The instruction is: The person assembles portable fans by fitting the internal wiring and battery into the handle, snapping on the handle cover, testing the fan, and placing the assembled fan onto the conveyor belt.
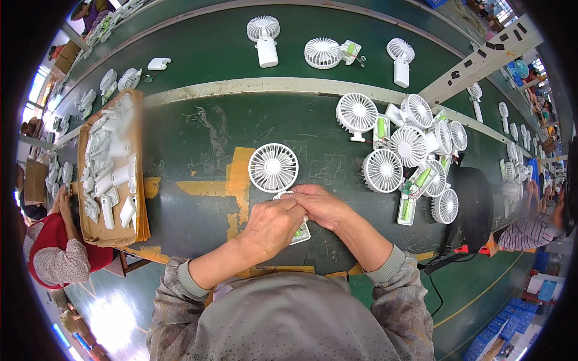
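A white handheld fan [273, 167] lies on the dark green worktable in front of me, its round grille facing up. Both hands meet over its handle [300, 234], which is mostly covered. Below the fingers the open end of the handle shows, with a bit of green inside. My left hand [271, 226] is closed on the handle from the left, fingers bent. From the right, my right hand [323, 208] pinches at the same spot, fingertips touching the left ones. Any small part between the fingertips is hidden.
On the right lies a pile of fans [408, 146], some with open handles showing green batteries. A cardboard box [144, 207] of white handle covers stands at left. Beyond a metal rail [271, 86], more fans lie on a green belt [205, 54]. Other people sit at both sides.
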The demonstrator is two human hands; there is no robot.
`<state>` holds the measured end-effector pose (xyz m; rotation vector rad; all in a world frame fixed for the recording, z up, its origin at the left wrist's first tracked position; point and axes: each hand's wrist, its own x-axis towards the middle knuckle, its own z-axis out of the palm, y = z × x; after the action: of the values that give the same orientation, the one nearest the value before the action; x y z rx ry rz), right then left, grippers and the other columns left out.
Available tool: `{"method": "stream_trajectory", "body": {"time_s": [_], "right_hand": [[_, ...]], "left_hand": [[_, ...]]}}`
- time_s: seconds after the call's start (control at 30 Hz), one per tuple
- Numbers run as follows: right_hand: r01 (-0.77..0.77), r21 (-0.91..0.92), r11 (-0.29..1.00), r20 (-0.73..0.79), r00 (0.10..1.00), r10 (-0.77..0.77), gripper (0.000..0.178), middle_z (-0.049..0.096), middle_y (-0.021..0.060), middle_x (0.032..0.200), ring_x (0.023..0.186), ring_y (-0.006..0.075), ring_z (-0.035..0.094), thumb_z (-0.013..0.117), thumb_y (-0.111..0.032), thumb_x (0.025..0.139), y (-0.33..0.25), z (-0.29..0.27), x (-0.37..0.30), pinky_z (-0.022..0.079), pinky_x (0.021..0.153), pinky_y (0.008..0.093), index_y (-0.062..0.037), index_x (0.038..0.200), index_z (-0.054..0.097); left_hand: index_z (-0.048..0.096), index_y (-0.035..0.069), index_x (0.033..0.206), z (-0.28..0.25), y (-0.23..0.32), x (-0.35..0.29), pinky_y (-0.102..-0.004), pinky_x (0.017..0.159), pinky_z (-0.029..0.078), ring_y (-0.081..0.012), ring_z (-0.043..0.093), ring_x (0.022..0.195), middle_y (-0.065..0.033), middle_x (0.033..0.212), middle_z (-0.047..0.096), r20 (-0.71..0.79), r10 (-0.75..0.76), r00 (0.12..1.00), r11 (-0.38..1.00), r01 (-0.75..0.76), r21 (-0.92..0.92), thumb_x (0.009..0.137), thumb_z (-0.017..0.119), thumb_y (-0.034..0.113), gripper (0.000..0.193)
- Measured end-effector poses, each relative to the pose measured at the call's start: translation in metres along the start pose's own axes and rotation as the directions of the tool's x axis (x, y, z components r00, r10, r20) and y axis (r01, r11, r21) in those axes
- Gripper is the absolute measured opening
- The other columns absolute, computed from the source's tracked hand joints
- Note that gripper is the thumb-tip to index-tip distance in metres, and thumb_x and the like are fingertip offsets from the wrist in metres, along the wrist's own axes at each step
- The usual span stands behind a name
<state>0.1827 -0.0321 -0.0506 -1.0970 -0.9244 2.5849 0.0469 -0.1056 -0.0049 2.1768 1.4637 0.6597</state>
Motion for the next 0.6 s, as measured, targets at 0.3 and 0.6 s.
{"method": "stream_trajectory", "body": {"time_s": [0.3,0.6], "right_hand": [[0.044,-0.032,0.998,-0.003,0.999,-0.045,0.023,0.061,0.0047,0.091,0.078,0.0088,0.058,0.058,-0.018,0.089,0.006,-0.002,0.002,0.049,0.066,0.0218,0.0015,0.102,0.058],[0.108,-0.066,0.992,0.002,0.994,-0.108,0.026,0.062,0.0046,0.091,0.08,0.0074,0.056,0.059,-0.019,0.088,0.007,0.004,-0.005,0.047,0.066,0.0214,0.0028,0.102,0.06]], "left_hand": [[0.066,0.004,0.086,0.016,-0.006,-0.009,-0.036,0.056,0.048,-0.028,0.06,0.065,-0.0096,0.073,0.061,-0.187,-0.019,0.982,0.992,-0.004,-0.126,0.071,0.067,0.004,0.015],[0.065,0.002,0.086,0.018,-0.006,-0.021,-0.0345,0.055,0.046,-0.027,0.058,0.061,-0.0107,0.07,0.059,-0.256,-0.018,0.966,0.987,-0.023,-0.156,0.071,0.066,-0.002,0.015]]}}
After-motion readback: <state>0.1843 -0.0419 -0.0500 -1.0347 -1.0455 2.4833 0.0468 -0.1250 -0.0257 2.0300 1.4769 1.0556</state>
